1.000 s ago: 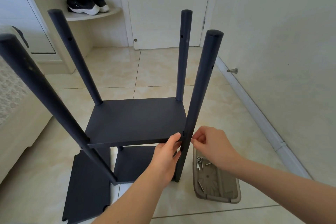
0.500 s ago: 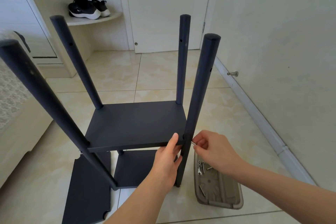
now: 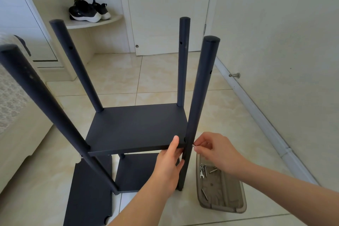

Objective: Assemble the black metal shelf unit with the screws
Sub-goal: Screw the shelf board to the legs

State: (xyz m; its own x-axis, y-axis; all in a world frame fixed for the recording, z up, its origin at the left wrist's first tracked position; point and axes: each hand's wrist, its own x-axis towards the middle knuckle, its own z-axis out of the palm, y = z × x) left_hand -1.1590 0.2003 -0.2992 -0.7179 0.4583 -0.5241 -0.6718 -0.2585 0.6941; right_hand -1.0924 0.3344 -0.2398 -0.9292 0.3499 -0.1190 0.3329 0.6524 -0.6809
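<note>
At fingertips of my right hand (image 3: 218, 152): one screw (image 3: 193, 145), pinched against the front post (image 3: 200, 97). Alongside, my left hand (image 3: 168, 167) grips the shelf board (image 3: 137, 126) corner, probably to align holes.

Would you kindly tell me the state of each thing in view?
Upper black metal shelf panel: level, gripped at its front corner by the left hand.
Small silver screw: pinched by the right hand at the near right black post.
Grey plastic tray: on the floor, holding loose screws.
Spare black panel: flat on the floor.
White door: closed.
</note>
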